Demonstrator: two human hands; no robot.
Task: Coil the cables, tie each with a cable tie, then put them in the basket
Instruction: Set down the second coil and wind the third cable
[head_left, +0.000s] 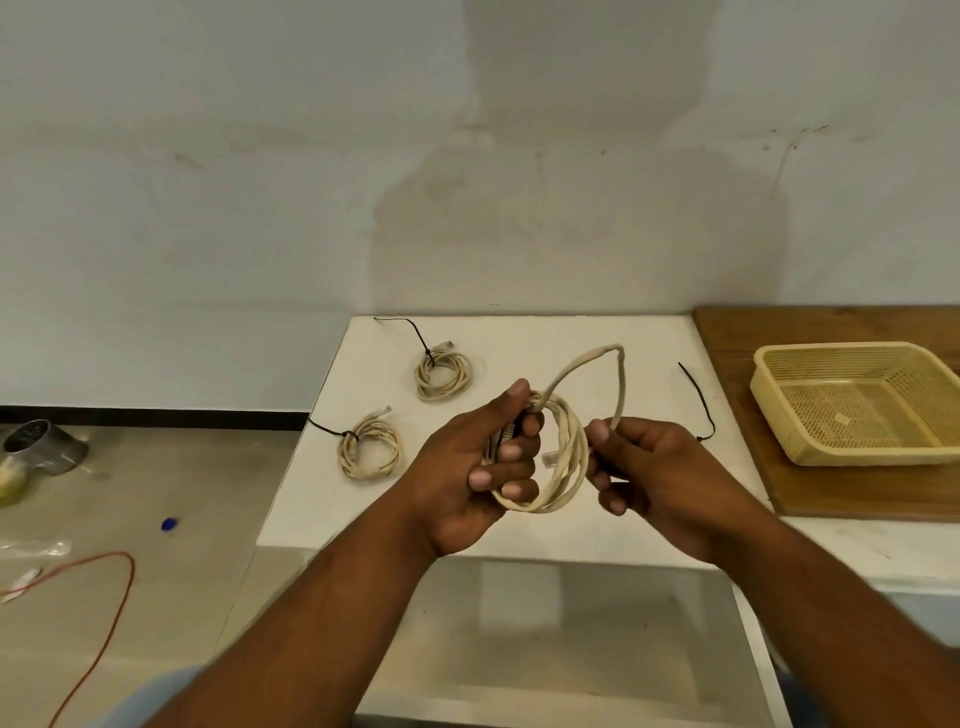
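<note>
Beige cable (563, 457), third of three, mid-coil above the white table (545, 332). Left hand (483, 467) grips the gathered loops; right hand (639, 467) pinches the free tail, which arcs up behind. Two tied coils (444, 374) (370, 448) lie on the table; basket (769, 384) empty at right. Next, probably: wrap the last loop, then reach for the loose black cable tie (698, 400) nearby.
</note>
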